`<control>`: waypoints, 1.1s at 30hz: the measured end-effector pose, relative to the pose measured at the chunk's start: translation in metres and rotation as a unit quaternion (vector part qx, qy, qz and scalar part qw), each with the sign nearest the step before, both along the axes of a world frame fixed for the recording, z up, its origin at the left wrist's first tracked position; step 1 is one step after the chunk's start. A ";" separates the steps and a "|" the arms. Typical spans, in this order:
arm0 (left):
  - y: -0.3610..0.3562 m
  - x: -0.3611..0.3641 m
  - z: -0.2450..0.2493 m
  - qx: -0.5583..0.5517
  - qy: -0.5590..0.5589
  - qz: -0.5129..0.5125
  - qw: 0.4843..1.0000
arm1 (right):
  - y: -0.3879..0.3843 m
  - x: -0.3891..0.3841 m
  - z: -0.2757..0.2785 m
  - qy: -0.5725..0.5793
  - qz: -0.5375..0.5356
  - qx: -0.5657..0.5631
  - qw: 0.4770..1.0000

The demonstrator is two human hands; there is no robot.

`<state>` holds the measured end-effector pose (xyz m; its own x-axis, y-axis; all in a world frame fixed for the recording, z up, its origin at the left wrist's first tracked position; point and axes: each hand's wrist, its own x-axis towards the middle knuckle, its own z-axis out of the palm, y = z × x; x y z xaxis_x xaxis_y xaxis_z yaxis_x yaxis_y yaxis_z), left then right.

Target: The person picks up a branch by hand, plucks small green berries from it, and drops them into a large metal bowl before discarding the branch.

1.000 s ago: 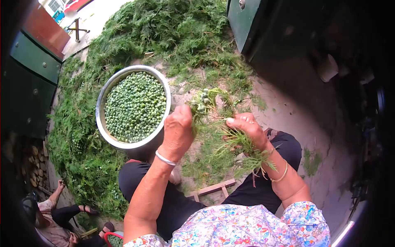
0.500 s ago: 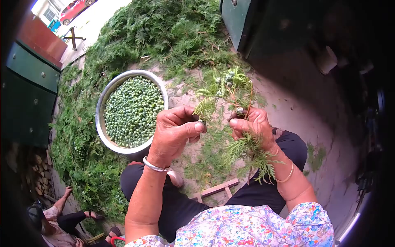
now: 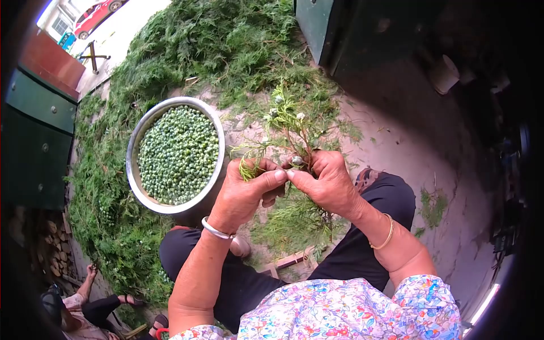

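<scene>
My right hand [image 3: 326, 184] grips a green sprig [image 3: 292, 127] that carries a few pale round cones. Its thumb tip meets the thumb of my left hand [image 3: 246, 190], which is closed at the sprig, fingers pinched around leafy green. A grey-green cone [image 3: 297, 161] shows between the two hands. Whether my left fingers also hold a cone is hidden. To the left of my hands stands a round metal basin [image 3: 131, 164] full of small green cones [image 3: 178, 153].
Cut green branches [image 3: 215, 45] cover the floor behind and left of the basin. Another person [image 3: 76, 309] sits at the lower left near stacked firewood [image 3: 56, 246]. Green metal doors [image 3: 314, 25] stand at the top and left. A wooden frame [image 3: 292, 259] lies between my legs.
My hands have come together; my right hand moved left with the sprig and now touches my left thumb. The view has shifted slightly.
</scene>
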<state>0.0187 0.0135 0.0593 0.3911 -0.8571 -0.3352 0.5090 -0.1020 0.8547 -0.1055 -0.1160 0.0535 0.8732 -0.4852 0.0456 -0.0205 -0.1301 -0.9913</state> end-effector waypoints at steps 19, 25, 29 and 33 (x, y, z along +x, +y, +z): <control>0.006 0.004 0.002 -0.017 -0.090 -0.036 0.995 | -0.010 0.004 0.002 0.007 0.027 0.179 0.983; 0.008 0.006 0.001 -0.142 0.123 0.004 0.982 | -0.011 0.005 0.010 0.032 0.039 0.196 0.979; 0.000 0.008 0.005 -0.090 0.029 0.080 0.992 | -0.005 0.008 0.003 0.014 -0.013 0.104 0.994; -0.011 0.001 -0.002 -0.045 -0.091 0.077 0.992 | -0.006 0.004 0.015 0.092 0.026 0.015 0.995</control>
<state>0.0199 0.0028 0.0569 0.5676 -0.8051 -0.1719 0.3483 0.0457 0.9363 -0.1013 -0.1217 0.0689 0.8890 -0.4388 -0.1307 -0.1955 -0.1056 -0.9750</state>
